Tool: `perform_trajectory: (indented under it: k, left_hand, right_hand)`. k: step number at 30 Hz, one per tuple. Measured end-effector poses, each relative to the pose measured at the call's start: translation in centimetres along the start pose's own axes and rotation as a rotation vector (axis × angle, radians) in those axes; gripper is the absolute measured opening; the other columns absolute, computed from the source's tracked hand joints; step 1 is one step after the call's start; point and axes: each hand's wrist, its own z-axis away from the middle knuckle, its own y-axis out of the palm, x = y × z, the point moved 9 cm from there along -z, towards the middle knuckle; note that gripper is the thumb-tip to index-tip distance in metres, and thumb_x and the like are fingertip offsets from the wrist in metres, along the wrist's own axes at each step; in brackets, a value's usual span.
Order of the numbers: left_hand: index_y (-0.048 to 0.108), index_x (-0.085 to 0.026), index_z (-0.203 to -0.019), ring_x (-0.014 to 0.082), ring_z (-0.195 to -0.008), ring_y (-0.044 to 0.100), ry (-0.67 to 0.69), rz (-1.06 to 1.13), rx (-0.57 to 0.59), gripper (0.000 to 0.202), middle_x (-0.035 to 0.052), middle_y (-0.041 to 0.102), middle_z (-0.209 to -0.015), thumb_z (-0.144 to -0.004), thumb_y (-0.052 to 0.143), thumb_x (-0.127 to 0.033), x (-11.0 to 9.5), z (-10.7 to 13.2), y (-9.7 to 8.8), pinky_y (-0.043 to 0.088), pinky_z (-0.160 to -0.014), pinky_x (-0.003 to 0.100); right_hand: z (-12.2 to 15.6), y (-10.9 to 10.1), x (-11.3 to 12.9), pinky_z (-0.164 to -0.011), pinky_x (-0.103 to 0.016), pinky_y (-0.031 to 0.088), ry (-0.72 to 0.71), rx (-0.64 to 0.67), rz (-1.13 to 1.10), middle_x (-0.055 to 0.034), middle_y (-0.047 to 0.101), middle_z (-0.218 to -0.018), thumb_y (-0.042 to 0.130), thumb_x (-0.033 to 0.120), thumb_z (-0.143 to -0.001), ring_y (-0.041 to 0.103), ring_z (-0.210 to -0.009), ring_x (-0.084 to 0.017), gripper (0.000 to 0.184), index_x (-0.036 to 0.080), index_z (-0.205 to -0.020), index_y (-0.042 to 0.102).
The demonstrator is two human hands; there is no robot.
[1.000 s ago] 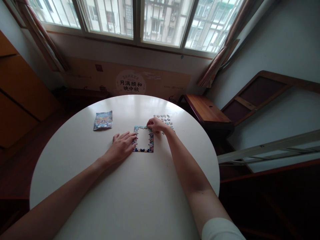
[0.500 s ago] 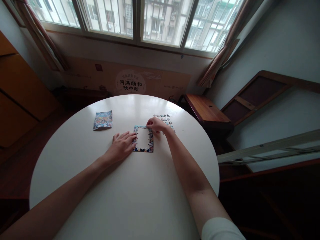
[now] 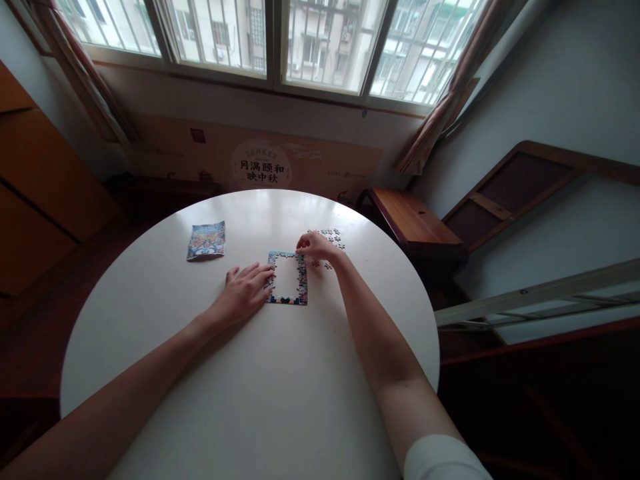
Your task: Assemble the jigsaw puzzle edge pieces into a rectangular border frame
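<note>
A jigsaw puzzle border (image 3: 303, 293) lies on the white round table, a rectangle of joined pieces around a bare white middle. My left hand (image 3: 245, 290) rests flat, fingers stretched, with the fingertips on the border's left side. At the top right corner of the border, my right hand (image 3: 314, 247) is closed in a pinch on a puzzle piece there; the fingers hide most of it. Loose puzzle pieces (image 3: 334, 233) lie in rows just beyond and beside my right hand, which covers some of them.
A colourful printed picture sheet or packet (image 3: 207, 241) lies at the table's left. The round table (image 3: 280, 387) has its far edge near a large cardboard panel (image 3: 320, 157) under the window. A wooden bench (image 3: 417, 217) stands past the table's right edge.
My right hand has shifted slightly right and up at the border's corner, its wrist turning a little. My left hand and the border stay in place.
</note>
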Motion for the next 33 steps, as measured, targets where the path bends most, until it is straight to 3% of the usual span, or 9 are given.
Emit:
perform_trajectory:
  k: [10, 27, 30, 33]
  left_hand:
    - [0.053, -0.028, -0.128, 0.0272, -0.137, 0.038, 0.001, -0.009, -0.009, 0.038, 0.0046, 0.051, -0.142, -0.094, 0.039, -0.038, 0.0, 0.0, -0.1, 0.019, -0.109, 0.054]
    - [0.053, -0.029, -0.128, 0.027, -0.137, 0.038, 0.002, -0.002, -0.017, 0.037, 0.0046, 0.052, -0.142, -0.094, 0.04, -0.038, 0.1, 0.0, 0.0, 0.019, -0.11, 0.053]
    - [0.053, -0.029, -0.128, 0.0268, -0.136, 0.038, 0.005, 0.002, -0.02, 0.037, 0.0049, 0.052, -0.142, -0.094, 0.04, -0.038, 0.0, 0.0, -0.1, 0.019, -0.109, 0.054]
    - [0.053, -0.029, -0.128, 0.0269, -0.136, 0.038, 0.003, 0.007, -0.021, 0.037, 0.0047, 0.052, -0.142, -0.094, 0.04, -0.039, 0.1, -0.1, -0.1, 0.019, -0.109, 0.054]
  right_hand:
    - [0.2, 0.4, 0.4, -0.055, -0.019, 0.039, 0.019, 0.016, -0.026, -0.0054, 0.068, -0.086, 0.071, 0.022, -0.078, 0.059, -0.069, -0.011, 0.013, 0.015, -0.088, 0.072]
    - [-0.1, 0.3, 0.4, -0.069, -0.024, 0.04, 0.02, -0.08, 0.04, -0.0033, 0.067, -0.083, 0.071, 0.023, -0.076, 0.059, -0.075, -0.014, 0.011, 0.016, -0.084, 0.073]
    - [0.1, -0.4, 0.7, -0.07, -0.026, 0.041, 0.0, -0.105, 0.034, -0.0041, 0.067, -0.083, 0.07, 0.024, -0.077, 0.058, -0.075, -0.014, 0.01, 0.016, -0.083, 0.072]
    - [0.6, -2.4, 1.7, -0.068, -0.026, 0.041, -0.06, -0.197, -0.062, -0.0056, 0.066, -0.084, 0.067, 0.028, -0.081, 0.057, -0.074, -0.014, 0.015, 0.015, -0.086, 0.071]
